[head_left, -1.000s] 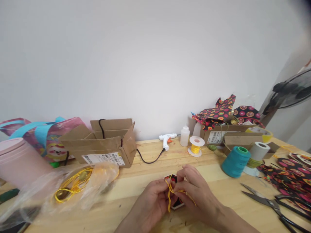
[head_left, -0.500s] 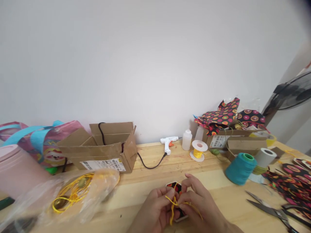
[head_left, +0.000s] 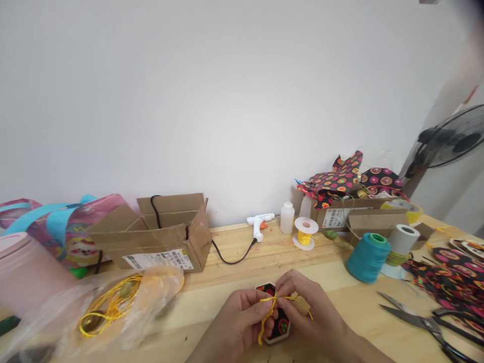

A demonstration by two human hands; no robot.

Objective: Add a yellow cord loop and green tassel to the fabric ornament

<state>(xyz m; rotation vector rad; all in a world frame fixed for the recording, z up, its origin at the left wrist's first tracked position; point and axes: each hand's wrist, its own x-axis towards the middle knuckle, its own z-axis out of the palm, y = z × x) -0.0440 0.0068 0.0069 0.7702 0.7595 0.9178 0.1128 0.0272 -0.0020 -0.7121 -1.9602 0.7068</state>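
Pale wood made up the surface point(head_left: 200, 297), set against a plain light wall point(head_left: 227, 101). At its left end stood a pink container point(head_left: 34, 277), beside a pink and blue bag point(head_left: 81, 242) and an open cardboard box point(head_left: 151, 247). Nearer the front, clear plastic point(head_left: 155, 302) lay around coiled yellow string point(head_left: 113, 310).

In the middle, a white glue gun point(head_left: 258, 227) lay near the wall. In front of it, towards the near edge, the left hand point(head_left: 236, 322) had its fingertips together on a yellow cord point(head_left: 261, 333); the right hand point(head_left: 317, 315) was pinched on the same cord, just beside. The cord was above a black-patterned hexagonal piece point(head_left: 283, 330) with a pale rim.

Farther right came a squeeze bottle point(head_left: 287, 219), a yellow-wound spool point(head_left: 304, 236), patterned cloth point(head_left: 336, 182) piled over a box, a teal thread cone point(head_left: 366, 259), scissors point(head_left: 421, 321) and, past the surface, a fan point(head_left: 461, 143).

The fingers covered part of the hexagonal piece — whether the cord was attached to it could not be told. Frame edges cut off the container, fan and scissor handles; a dark object point(head_left: 34, 354) at lower left was too blurred to name — likewise the dark smear in the top right corner.
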